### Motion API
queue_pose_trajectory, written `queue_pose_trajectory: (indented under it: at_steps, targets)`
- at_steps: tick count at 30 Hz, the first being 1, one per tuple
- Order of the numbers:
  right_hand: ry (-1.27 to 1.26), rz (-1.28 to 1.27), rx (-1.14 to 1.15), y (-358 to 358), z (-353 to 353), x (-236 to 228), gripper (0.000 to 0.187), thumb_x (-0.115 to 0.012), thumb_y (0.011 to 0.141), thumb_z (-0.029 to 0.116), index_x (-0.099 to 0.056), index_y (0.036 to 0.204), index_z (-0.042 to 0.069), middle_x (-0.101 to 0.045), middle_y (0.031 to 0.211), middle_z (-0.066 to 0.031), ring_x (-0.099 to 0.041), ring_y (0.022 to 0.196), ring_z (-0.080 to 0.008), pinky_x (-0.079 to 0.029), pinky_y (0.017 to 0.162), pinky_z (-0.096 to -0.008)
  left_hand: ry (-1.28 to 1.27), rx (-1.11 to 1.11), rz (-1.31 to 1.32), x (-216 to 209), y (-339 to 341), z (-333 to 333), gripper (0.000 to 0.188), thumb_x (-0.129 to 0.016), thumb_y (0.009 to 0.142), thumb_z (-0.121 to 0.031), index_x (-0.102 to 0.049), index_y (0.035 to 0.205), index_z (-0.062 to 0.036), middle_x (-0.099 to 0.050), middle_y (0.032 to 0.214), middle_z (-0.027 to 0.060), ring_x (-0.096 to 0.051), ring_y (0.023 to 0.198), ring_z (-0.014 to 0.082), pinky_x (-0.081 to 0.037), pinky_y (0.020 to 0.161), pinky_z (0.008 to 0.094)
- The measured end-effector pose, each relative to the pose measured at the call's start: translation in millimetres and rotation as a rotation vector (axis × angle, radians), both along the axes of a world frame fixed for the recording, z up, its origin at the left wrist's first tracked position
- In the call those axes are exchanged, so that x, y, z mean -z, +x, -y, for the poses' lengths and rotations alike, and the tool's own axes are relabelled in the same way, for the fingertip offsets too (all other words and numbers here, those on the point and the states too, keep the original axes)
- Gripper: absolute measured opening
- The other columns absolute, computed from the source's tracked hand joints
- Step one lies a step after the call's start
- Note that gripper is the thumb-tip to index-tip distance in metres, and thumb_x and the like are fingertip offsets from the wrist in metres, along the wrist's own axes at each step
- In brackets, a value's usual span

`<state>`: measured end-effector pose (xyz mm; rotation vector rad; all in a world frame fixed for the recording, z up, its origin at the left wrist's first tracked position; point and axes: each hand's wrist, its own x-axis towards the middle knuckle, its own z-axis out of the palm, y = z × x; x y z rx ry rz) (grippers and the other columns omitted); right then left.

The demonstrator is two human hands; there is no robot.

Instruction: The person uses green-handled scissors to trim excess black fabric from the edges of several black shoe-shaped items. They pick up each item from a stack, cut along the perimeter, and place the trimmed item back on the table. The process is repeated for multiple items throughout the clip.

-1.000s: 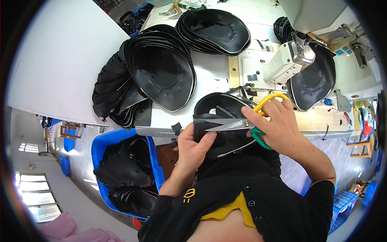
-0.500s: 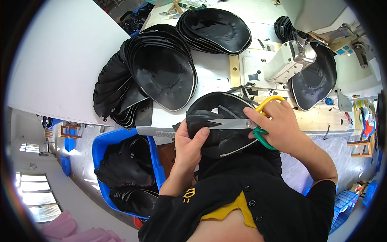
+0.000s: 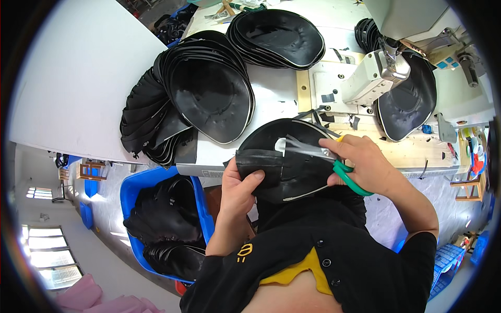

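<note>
My left hand (image 3: 240, 183) grips the left edge of a black molded piece (image 3: 305, 177), its thumb pressed on a black strip (image 3: 259, 159) that lies across the piece. In my right hand (image 3: 362, 161) are scissors (image 3: 346, 176) with a green and a yellow handle. Their blades, smeared by motion, lie over the upper right part of the piece, pointing left, apart from the strip. A pale oval spot shows on the piece near the blade tips. The piece rests at the table's front edge, against my lap.
Stacks of similar black pieces (image 3: 211, 99) stand at the left and the back (image 3: 276, 39) of the table. A sewing machine (image 3: 373, 78) is at the right, with another black piece (image 3: 409, 99) beside it. A blue bin (image 3: 203, 208) holding black pieces sits lower left.
The scissors have moved right and turned, their blades leaving the strip near my left thumb. The strip now lies flatter, and my left hand has shifted slightly left.
</note>
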<state>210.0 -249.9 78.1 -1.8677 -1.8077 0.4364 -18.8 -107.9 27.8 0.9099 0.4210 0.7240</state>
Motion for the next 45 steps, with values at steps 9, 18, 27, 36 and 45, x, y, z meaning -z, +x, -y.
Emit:
queue_pose_trajectory:
  at_steps: [9, 18, 27, 36, 45]
  targets:
    - [0.075, 0.112, -0.117, -15, -7, -1, 0.065, -0.077, 0.064, 0.039, -0.055, 0.120, 0.012, -0.056, 0.083, -0.0067, -0.053, 0.075, -0.0260, -0.039, 0.069, -0.0357, 0.008, -0.010, -0.052, -1, -1, 5, 0.035, -0.055, 0.077, 0.007, -0.054, 0.112, -0.0006, -0.062, 0.105, 0.0084, -0.059, 0.096, 0.0147, -0.047, 0.086, 0.0291]
    - [0.137, 0.155, -0.133, -11, -5, -2, 0.058, -0.075, 0.067, 0.036, -0.056, 0.116, 0.010, -0.056, 0.075, -0.0060, -0.056, 0.067, -0.0249, -0.043, 0.060, -0.0360, 0.068, 0.030, 0.023, -2, -6, 6, 0.033, -0.064, 0.083, -0.005, -0.053, 0.112, 0.0028, -0.062, 0.104, 0.0092, -0.059, 0.094, 0.0138, -0.048, 0.084, 0.0281]
    - [0.132, 0.130, -0.179, -19, -15, -15, 0.059, -0.074, 0.068, 0.038, -0.054, 0.116, 0.012, -0.054, 0.075, -0.0050, -0.054, 0.065, -0.0246, -0.041, 0.060, -0.0364, 0.268, 0.075, -0.147, -23, -1, 15, 0.022, -0.060, 0.086, -0.002, -0.058, 0.107, 0.0041, -0.064, 0.097, 0.0056, -0.057, 0.087, 0.0082, -0.047, 0.077, 0.0234]
    - [0.123, 0.164, -0.155, -19, -8, -21, 0.060, -0.075, 0.067, 0.036, -0.054, 0.118, 0.012, -0.054, 0.078, -0.0061, -0.054, 0.072, -0.0243, -0.040, 0.063, -0.0358, 0.322, 0.058, -0.135, -16, -2, 17, 0.022, -0.059, 0.087, -0.002, -0.058, 0.109, 0.0033, -0.063, 0.099, 0.0045, -0.056, 0.089, 0.0075, -0.046, 0.079, 0.0228]
    - [0.147, 0.295, -0.192, -15, -10, -22, 0.061, -0.075, 0.068, 0.034, -0.052, 0.120, 0.012, -0.053, 0.074, -0.0062, -0.055, 0.065, -0.0248, -0.043, 0.058, -0.0363, 0.356, 0.071, -0.197, -20, 0, 18, 0.022, -0.058, 0.087, 0.000, -0.057, 0.109, 0.0029, -0.063, 0.097, 0.0036, -0.054, 0.088, 0.0066, -0.044, 0.079, 0.0219]
